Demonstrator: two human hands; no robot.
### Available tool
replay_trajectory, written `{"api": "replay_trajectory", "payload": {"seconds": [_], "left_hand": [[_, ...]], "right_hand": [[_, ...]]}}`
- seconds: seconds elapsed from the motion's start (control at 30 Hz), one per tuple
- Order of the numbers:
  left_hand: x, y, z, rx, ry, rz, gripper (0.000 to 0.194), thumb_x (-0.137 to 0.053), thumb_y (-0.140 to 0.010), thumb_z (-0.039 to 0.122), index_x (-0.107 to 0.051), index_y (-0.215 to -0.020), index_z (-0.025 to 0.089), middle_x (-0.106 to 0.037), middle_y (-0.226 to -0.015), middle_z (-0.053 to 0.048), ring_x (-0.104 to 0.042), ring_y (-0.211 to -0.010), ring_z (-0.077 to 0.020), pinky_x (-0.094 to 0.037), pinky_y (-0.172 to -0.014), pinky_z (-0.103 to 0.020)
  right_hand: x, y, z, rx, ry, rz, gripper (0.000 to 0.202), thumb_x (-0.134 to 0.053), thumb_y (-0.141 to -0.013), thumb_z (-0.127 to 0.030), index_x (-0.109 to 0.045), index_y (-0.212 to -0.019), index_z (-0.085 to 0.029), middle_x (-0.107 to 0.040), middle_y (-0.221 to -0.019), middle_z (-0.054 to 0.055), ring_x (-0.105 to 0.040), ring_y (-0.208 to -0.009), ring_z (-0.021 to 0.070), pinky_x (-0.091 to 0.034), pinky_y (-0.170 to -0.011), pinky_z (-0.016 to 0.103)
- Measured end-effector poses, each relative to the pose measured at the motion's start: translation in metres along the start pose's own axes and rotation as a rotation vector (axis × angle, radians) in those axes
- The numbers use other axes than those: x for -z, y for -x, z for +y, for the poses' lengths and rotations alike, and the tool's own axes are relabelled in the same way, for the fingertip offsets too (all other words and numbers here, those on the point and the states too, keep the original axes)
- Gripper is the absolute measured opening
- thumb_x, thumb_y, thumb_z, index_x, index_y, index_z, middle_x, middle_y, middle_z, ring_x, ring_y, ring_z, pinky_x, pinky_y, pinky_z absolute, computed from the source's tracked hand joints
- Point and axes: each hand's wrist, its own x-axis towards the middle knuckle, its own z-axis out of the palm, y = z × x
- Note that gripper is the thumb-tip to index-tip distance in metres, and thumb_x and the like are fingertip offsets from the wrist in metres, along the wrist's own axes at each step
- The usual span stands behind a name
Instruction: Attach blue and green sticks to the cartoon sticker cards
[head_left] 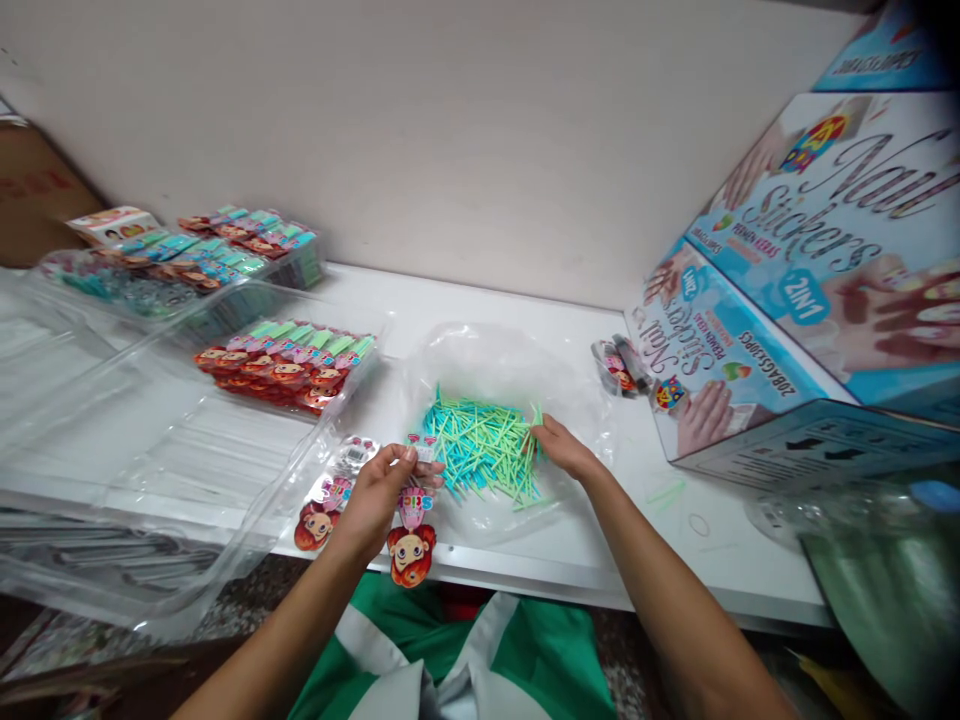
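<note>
My left hand (382,490) pinches a small packet (412,545) printed with a red-haired cartoon figure, holding it by its top in front of the pile. The packet hangs down over the table's front edge. Under and beside that hand lie more flat packets (322,510) of the same print. A heap of thin green and blue plastic sticks (480,445) rests on a clear plastic bag (457,350). At the heap's right side, my right hand (559,445) has its fingers closed on some green sticks; its fingertips are partly hidden.
Left of the bag, a clear tray (367,365) holds rows of filled packets, with more packed trays (292,255) behind. Large empty clear trays (187,470) stand nearer. Nail sticker boxes (720,350) are stacked at right, beside a roll of packets (619,368). A wall (465,150) closes the back.
</note>
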Motion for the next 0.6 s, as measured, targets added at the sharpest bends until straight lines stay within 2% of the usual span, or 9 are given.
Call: {"api": "replay_trajectory", "payload": {"seconds": [0.13,0.3,0.6], "left_hand": [[-0.001,0.000,-0.002,-0.009,-0.010,0.004,0.030,-0.064,-0.073,0.044,-0.049,-0.077,0.017,-0.071,-0.079,-0.004,-0.067,-0.069,-0.0186,-0.050,-0.069,-0.030],[-0.005,0.001,-0.001,-0.022,-0.027,0.001,0.031,-0.063,-0.073,0.045,-0.049,-0.078,0.018,-0.071,-0.079,-0.004,-0.067,-0.068,-0.0184,-0.049,-0.068,-0.031],[-0.012,0.004,-0.001,-0.032,-0.042,0.004,0.032,-0.062,-0.074,0.046,-0.050,-0.079,0.017,-0.070,-0.079,-0.003,-0.067,-0.069,-0.0183,-0.050,-0.069,-0.031]], "right_hand": [[-0.007,0.011,0.010,0.069,-0.055,0.143,0.029,-0.034,-0.086,-0.037,-0.045,-0.104,-0.018,-0.060,-0.082,0.003,-0.060,-0.073,0.0157,-0.048,-0.074,0.030],[-0.007,0.027,0.013,0.138,-0.054,0.316,0.033,-0.030,-0.089,-0.047,-0.042,-0.102,-0.019,-0.059,-0.091,0.007,-0.057,-0.089,0.0176,-0.042,-0.086,0.032],[-0.014,0.034,0.034,0.146,-0.041,0.328,0.032,-0.033,-0.090,-0.045,-0.042,-0.105,-0.018,-0.061,-0.088,0.006,-0.058,-0.087,0.0172,-0.042,-0.083,0.030]]}}
